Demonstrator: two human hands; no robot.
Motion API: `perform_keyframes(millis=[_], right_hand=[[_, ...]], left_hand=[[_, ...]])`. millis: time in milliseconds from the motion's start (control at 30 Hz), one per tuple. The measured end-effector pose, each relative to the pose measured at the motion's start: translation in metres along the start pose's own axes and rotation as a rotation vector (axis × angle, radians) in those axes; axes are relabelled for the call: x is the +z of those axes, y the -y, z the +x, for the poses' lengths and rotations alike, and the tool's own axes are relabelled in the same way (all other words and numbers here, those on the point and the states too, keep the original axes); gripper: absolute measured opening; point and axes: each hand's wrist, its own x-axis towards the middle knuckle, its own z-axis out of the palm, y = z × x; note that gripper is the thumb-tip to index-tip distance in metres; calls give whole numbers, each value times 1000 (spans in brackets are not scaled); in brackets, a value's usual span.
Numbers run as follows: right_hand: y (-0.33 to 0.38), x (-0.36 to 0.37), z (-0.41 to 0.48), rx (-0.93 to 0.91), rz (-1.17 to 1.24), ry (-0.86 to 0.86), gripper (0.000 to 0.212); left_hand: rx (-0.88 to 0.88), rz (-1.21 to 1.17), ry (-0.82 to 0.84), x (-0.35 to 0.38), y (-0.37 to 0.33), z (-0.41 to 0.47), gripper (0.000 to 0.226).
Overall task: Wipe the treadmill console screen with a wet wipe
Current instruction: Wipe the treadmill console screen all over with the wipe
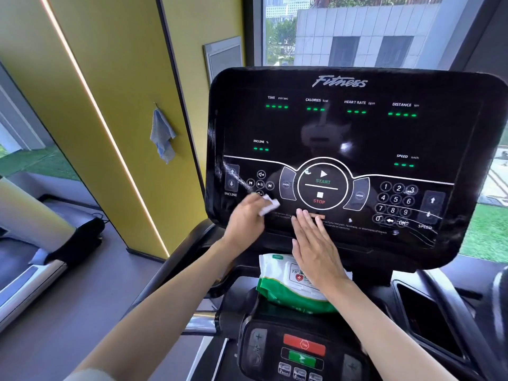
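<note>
Wiping under way: my left hand (244, 218) pinches the wet wipe (268, 206) against the console screen (343, 138) at its lower left, my right hand (316, 248) flat and open, bracing its bottom edge; next, sweep rightward across the untouched glass.

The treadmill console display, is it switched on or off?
On: the console screen shows green dashes lit under TIME, CALORIES, HEART RATE, DISTANCE, INCLINE and SPEED.
</note>
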Motion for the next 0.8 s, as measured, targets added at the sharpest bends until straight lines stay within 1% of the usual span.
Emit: perform_keyframes(millis=[67,100,133,167,267,300,333,367,400,467,500,533,567,600,667,733,767,800], right_hand=[[0,0,0,-5,-1,-7,49],[0,1,-1,-9,0,-11,49],[0,1,0,-11,6,-16,48],[-1,1,0,-13,18,-23,48],[-2,-1,0,-25,32,-21,49],[-3,-2,0,-31,26,-12,50],[-5,-3,-2,-32,23,-3,51],[-7,-4,-4,-27,25,3,51],[-9,-5,-8,-18,32,8,52],[-15,-7,-15,2,52,3,52],[-18,-9,-19,8,60,-2,52],[-22,-11,-22,14,63,-4,52],[-26,-12,-26,19,63,-6,51],[-31,-14,-28,25,64,-8,51],[-38,-16,-32,34,75,-14,50],[-44,-16,-35,27,84,-19,50],[-46,-16,-37,21,87,-20,49],[-48,-16,-39,16,90,-19,49]], left_hand=[[-295,-35,-206,-7,9,5,39],[-431,-22,-273,-6,9,6,35],[-498,3,-305,-2,4,6,32],[-480,27,-292,5,-6,4,31],[-209,46,-79,30,-34,-6,34],[-151,43,-28,30,-35,-7,34],[-141,34,-18,27,-30,-4,33],[-178,35,-42,21,-23,-1,30],[-266,42,-92,15,-14,1,28],[-520,59,-234,5,-1,3,25],[-622,82,-287,4,-2,4,23],[-676,118,-311,9,-10,4,21],[-674,146,-307,16,-25,5,19],[-635,154,-272,28,-41,5,18],[-477,126,-162,54,-73,2,21],[-325,98,-97,68,-87,-2,24],[-307,78,-92,67,-84,-2,25],[-330,57,-111,62,-76,-1,25]])
